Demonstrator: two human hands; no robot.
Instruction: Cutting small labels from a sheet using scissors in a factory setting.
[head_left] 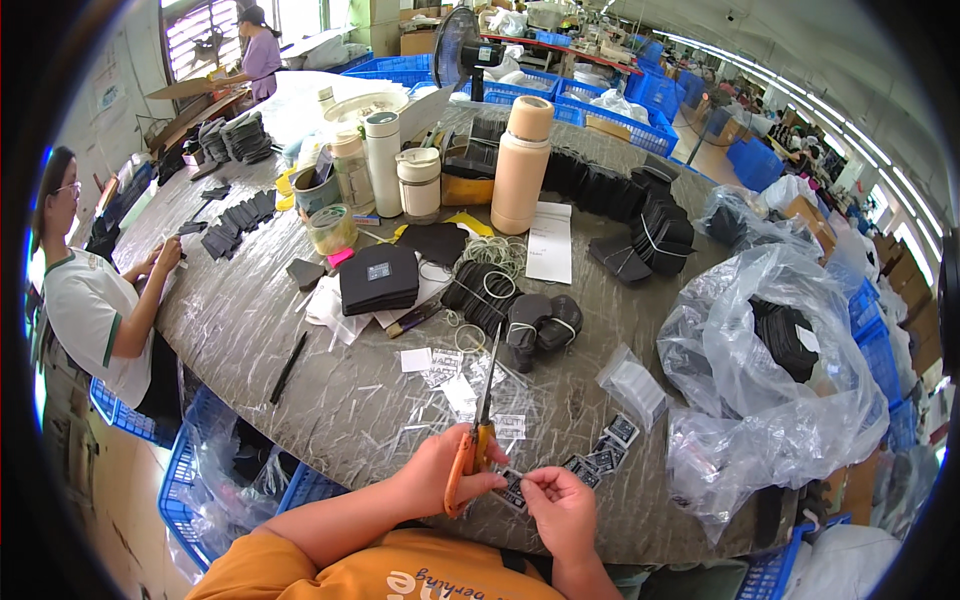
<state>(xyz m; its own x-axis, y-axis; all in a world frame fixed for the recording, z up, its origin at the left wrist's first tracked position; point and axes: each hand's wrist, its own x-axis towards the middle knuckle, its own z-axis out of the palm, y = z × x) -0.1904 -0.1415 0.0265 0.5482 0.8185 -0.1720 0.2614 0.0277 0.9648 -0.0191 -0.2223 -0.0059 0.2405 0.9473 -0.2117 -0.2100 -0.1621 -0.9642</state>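
While gripping orange-handled scissors (484, 415), left hand (445, 475): fingers closed around the handles, blades pointing away over the desk (330, 420); thumb at the left edge of a small black label (514, 493).
Right hand (562, 508): fingers pinching the label's right side.
Black label: between both hands, near side of the desk.
Farther right: similar labels (606, 456), clear plastic bag (715, 425).
Beyond: paper scraps (460, 394).

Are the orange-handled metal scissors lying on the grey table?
No, the orange-handled metal scissors are held in the left hand, pointing away from the person's body.
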